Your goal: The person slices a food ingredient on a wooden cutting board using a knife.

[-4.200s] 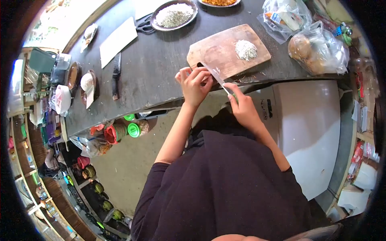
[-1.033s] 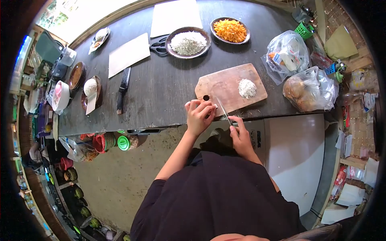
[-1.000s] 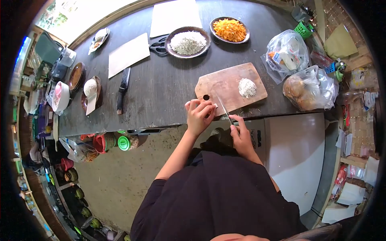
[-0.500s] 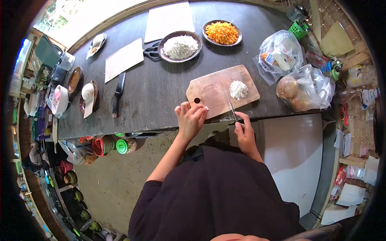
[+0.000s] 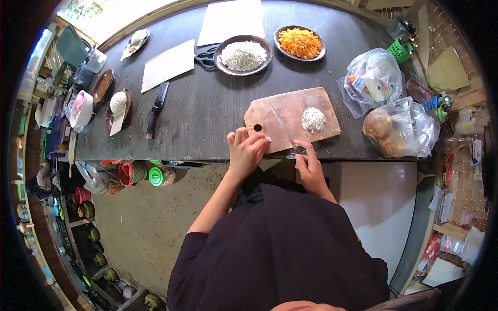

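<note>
My right hand [image 5: 309, 163] is closed round the handle of a knife [image 5: 281, 123], its blade slanting up and left over the wooden cutting board [image 5: 259, 111]. At the board's near left edge, my left hand [image 5: 247, 150] pinches a small white piece [image 5: 268, 139], mostly covered by the fingers; its kind cannot be made out. A heap of fine white shreds [image 5: 314, 119] lies on the right part of the board. Beyond the board stand a dark plate piled with white shreds [image 5: 243, 56] and another plate of orange diced pieces [image 5: 300, 43].
Two clear plastic bags [image 5: 402, 127] with contents sit at the table's right. On the left are a black-handled grater [image 5: 157, 110], paper sheets [image 5: 169, 65], black scissors [image 5: 206, 58], a plate with a white ball [image 5: 118, 101] and a white bowl [image 5: 81, 111]. A white surface [image 5: 378, 197] is below right.
The knife has shifted left, its blade now nearer my left hand and away from the shred heap. My right hand moved slightly left. The whole view has shifted a little.
</note>
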`<state>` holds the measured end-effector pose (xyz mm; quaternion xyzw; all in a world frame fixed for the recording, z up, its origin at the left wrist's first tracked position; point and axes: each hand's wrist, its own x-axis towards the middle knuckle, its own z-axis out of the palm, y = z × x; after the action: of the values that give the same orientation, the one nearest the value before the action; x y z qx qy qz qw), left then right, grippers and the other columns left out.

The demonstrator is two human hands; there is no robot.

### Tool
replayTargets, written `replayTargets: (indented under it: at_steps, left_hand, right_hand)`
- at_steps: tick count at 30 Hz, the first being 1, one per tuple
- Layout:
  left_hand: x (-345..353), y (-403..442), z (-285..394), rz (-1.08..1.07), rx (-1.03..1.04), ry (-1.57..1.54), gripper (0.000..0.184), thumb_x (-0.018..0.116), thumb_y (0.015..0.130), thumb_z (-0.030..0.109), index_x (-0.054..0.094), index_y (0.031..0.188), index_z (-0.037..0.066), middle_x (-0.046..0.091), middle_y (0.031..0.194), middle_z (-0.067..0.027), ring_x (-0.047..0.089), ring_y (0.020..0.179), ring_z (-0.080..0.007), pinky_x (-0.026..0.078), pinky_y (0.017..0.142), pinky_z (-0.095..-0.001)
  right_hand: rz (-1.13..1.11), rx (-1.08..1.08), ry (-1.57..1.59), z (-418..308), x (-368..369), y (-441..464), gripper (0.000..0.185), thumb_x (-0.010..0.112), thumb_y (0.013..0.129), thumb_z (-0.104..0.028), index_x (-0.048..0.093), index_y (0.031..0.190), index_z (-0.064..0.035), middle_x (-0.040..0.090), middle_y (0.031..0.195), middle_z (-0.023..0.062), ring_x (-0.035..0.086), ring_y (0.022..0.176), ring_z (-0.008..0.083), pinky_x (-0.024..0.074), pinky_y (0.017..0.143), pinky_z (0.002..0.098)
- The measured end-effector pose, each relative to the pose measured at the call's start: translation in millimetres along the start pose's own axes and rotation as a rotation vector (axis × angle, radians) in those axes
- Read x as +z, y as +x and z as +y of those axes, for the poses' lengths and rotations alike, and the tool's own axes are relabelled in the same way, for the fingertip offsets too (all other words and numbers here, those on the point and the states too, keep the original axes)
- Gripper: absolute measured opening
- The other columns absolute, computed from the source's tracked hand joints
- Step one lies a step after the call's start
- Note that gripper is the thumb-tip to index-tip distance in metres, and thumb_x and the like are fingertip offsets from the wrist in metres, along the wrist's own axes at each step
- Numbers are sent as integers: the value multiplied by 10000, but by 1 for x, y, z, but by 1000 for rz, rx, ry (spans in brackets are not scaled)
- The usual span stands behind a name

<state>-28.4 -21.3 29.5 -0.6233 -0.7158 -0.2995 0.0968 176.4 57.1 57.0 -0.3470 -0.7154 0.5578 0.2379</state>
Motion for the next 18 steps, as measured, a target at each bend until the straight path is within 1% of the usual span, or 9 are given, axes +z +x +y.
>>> replayTargets:
  at_steps: [2, 6, 8, 9, 10, 12, 13, 17, 18]
  left_hand:
    - [2, -2, -3, 11, 14, -15, 116, 747, 797, 233, 757, 911, 225, 687, 996, 120, 475, 1028, -202, 307, 877, -404]
    - [2, -2, -4, 46, 10, -73, 95, 740, 804, 232, 753, 898, 221, 682, 984, 110, 495, 971, -194, 312, 864, -397]
    - [8, -4, -6, 107, 19, -81, 99, 757, 790, 245, 748, 886, 219, 678, 969, 113, 496, 941, -185, 310, 852, -385]
    - [13, -7, -8, 135, 28, -84, 104, 764, 784, 246, 747, 883, 221, 677, 966, 116, 496, 939, -183, 311, 851, -383]
    - [14, -6, -10, 163, 43, -84, 110, 771, 777, 246, 746, 881, 223, 677, 963, 119, 497, 938, -182, 312, 849, -382]
    - [15, -5, -12, 153, 46, -153, 145, 798, 767, 223, 760, 907, 235, 692, 948, 110, 496, 926, -173, 300, 860, -368]
    - [15, -5, -13, 147, 64, -162, 143, 798, 770, 219, 760, 907, 233, 691, 947, 111, 496, 925, -171, 302, 857, -368]
    - [13, -3, -13, 166, 82, -154, 122, 786, 761, 192, 737, 869, 219, 670, 918, 115, 514, 891, -160, 326, 842, -369]
    - [14, -1, -12, 172, 92, -154, 122, 786, 761, 192, 737, 869, 219, 670, 918, 115, 514, 891, -160, 326, 842, -369]
  right_hand:
    - [53, 36, 35, 6, 4, 0, 378, 492, 993, -79, 462, 1369, -101, 459, 668, -5, 412, 631, 74, 366, 612, 243]
    - [74, 13, 43, 12, 5, -7, 379, 498, 995, -88, 459, 1371, -101, 457, 665, -7, 409, 624, 72, 365, 605, 241]
    - [24, 72, 9, 9, 5, -9, 354, 473, 1005, -101, 446, 1358, -84, 643, 999, 148, 582, 739, 161, 473, 699, 325]
    - [62, 45, 16, 15, 9, -10, 349, 472, 1007, -106, 448, 1355, -86, 644, 937, 146, 583, 736, 160, 475, 701, 323]
    - [76, 13, 24, 14, 12, -9, 349, 472, 1007, -106, 448, 1355, -86, 644, 937, 146, 583, 736, 160, 475, 701, 323]
    - [106, 64, 2, 12, 17, -12, 350, 477, 1007, -112, 449, 1355, -88, 636, 874, 139, 579, 716, 160, 471, 686, 325]
    - [100, 86, 40, 7, 17, -13, 354, 474, 1010, -121, 450, 1362, -96, 584, 750, 97, 535, 656, 144, 439, 632, 319]
    - [139, 99, 54, -1, 21, -14, 370, 473, 1008, -123, 448, 1377, -103, 478, 650, 48, 444, 596, 112, 372, 568, 313]
    - [145, 91, 54, -1, 22, -14, 370, 473, 1008, -123, 448, 1377, -103, 478, 650, 48, 444, 596, 112, 372, 568, 313]
